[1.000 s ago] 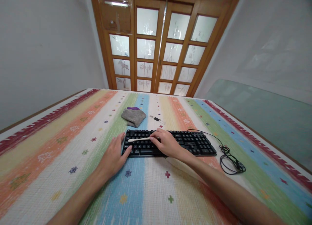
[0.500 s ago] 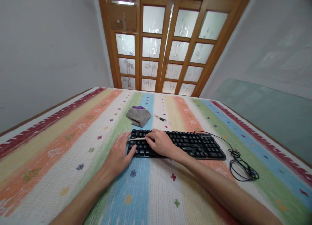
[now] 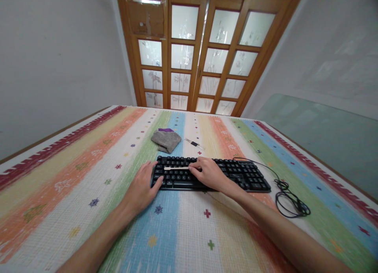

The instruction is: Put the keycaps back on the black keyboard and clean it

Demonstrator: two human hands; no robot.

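Note:
A black keyboard (image 3: 183,184) lies on the striped tablecloth, its keys facing up. My left hand (image 3: 143,188) grips its left end, with the thumb over the front corner and the fingers at the back corner. In a pinch between thumb and fingertips, my right hand (image 3: 209,173) holds a thin pale cotton swab (image 3: 177,168). The swab points left, nearly flat over the letter keys, and its thicker tip is near the left part of the keyboard. Whether that tip touches a key I cannot tell. My right hand covers several keys in the middle.
Behind the keyboard lie a folded grey cloth (image 3: 167,141), a purple piece (image 3: 166,130) and a small clear item with a black band (image 3: 194,143). The keyboard's coiled cable (image 3: 292,204) rests at the right. Wooden glass-paned doors (image 3: 196,56) stand beyond the table.
My right hand has moved right along the keyboard with the swab, so its tip now shows away from my left hand. My left hand stays on the keyboard's end.

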